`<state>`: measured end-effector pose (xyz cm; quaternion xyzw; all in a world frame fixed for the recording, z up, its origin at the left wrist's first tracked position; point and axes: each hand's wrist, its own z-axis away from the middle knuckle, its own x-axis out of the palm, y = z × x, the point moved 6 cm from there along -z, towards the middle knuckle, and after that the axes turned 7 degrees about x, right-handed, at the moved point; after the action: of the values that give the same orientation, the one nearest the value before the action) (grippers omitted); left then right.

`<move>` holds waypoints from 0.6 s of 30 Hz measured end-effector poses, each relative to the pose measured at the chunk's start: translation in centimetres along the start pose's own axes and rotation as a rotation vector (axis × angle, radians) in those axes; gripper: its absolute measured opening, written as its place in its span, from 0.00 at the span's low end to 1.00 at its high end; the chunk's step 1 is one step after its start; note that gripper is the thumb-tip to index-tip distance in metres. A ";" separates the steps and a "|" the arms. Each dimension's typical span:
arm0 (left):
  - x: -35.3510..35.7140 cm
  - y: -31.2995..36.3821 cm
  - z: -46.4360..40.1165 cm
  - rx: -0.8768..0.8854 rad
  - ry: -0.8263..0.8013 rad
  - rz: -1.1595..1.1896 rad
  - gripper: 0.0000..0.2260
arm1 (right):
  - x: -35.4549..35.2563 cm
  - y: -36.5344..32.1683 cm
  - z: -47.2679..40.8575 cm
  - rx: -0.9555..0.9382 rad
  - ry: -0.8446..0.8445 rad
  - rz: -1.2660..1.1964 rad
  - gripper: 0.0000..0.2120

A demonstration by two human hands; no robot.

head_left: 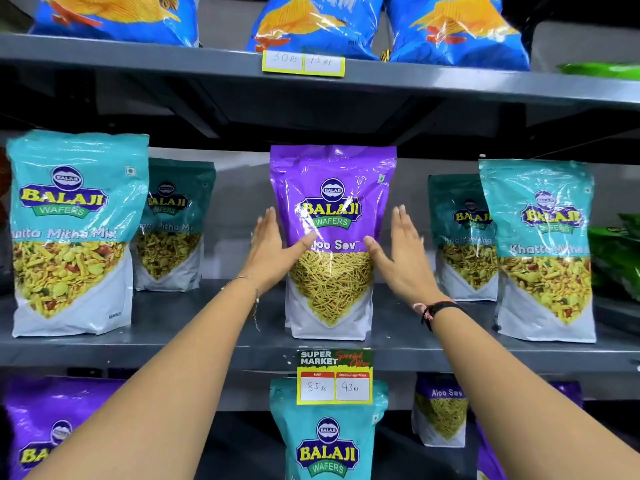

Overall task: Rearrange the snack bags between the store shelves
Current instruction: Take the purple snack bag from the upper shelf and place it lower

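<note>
A purple Aloo Sev bag (332, 216) stands upright at the middle of the middle shelf (207, 344). My left hand (273, 251) is flat against its left side and my right hand (401, 252) against its right side. The fingers of both are straight and point up, and each thumb rests on the bag's front; neither hand is closed around it. Teal Khatta Mitha bags stand on the same shelf: two on the left (69, 233) (171, 225) and two on the right (462, 237) (540, 251).
Blue chip bags (311, 26) line the top shelf above a yellow price tag (303, 63). On the bottom shelf stand a teal bag (327, 434) and purple Aloo Sev bags (52, 424) (440, 410). A price label (334, 377) hangs from the middle shelf edge. Green bags (616, 258) sit far right.
</note>
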<state>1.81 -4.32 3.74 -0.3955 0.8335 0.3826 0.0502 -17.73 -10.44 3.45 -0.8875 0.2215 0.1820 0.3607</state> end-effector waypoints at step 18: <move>1.1 -3.2 3.3 -0.099 -0.106 0.552 0.19 | 5.2 0.3 3.6 0.169 -0.493 -0.621 0.21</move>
<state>2.55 -4.01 -0.91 -0.1348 0.8862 0.4422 -0.0315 -14.13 -9.40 -1.58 -0.8091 -0.1359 0.2530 0.5127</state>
